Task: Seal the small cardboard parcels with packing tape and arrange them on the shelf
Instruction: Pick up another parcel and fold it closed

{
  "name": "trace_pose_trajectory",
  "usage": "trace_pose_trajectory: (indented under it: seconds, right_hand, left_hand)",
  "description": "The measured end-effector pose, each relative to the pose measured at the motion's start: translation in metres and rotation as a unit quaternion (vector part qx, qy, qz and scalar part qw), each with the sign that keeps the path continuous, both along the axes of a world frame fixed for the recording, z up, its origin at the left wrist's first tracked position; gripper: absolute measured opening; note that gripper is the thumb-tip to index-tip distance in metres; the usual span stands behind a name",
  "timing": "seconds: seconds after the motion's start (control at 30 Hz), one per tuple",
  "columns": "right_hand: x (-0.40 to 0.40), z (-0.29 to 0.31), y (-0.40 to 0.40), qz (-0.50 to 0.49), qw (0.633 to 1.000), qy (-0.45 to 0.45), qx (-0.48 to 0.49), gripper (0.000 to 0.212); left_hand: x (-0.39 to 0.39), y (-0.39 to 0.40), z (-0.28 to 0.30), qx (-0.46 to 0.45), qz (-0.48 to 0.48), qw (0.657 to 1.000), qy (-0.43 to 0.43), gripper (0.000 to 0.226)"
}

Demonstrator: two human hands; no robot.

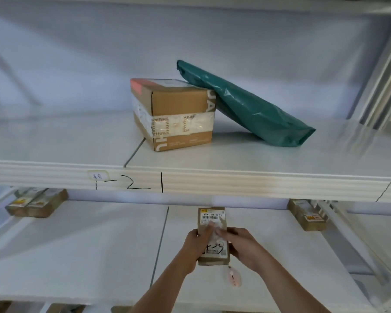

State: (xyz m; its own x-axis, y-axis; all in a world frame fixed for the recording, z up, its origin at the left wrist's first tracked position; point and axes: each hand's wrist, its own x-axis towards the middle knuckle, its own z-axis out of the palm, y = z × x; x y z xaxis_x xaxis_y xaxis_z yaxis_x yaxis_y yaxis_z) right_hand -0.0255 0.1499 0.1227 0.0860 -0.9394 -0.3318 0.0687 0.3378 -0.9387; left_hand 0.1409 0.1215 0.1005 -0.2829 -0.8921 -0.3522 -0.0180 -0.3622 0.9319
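Note:
A small brown cardboard parcel point(211, 216) with a white barcode label and black handwriting lies lengthwise over the lower shelf board point(99, 245). My left hand point(195, 249) grips its left side, fingers curled over the top. My right hand point(239, 246) holds its right side, with fingers laid across the label. A small pink object point(234, 276) hangs or lies just below my right hand; what it is cannot be told.
On the upper shelf point(212, 177) stand a taped cardboard box point(176, 102) and a green plastic mailer bag point(246, 105) leaning on it. More small parcels sit on the lower shelf at the far left point(35, 203) and far right point(307, 216). A metal upright point(379, 82) rises at right.

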Motion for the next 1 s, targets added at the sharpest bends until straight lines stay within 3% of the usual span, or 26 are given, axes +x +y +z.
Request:
trace_pose_trajectory:
  seconds: [0.23, 0.5, 1.0]
  right_hand:
    - [-0.005, 0.008, 0.000, 0.027, 1.000, -0.014, -0.008, 0.040]
    - [-0.016, 0.007, 0.009, -0.013, 0.993, -0.110, 0.028, 0.033]
    - [-0.027, -0.005, 0.019, -0.038, 0.995, -0.082, 0.049, 0.043]
  left_hand:
    - [-0.005, -0.002, 0.015, -0.038, 0.008, 0.998, -0.058, 0.044]
    - [-0.028, 0.011, 0.022, -0.044, 0.039, 0.998, -0.022, 0.038]
    - [-0.052, 0.027, 0.002, -0.027, 0.093, 0.995, -0.020, 0.039]
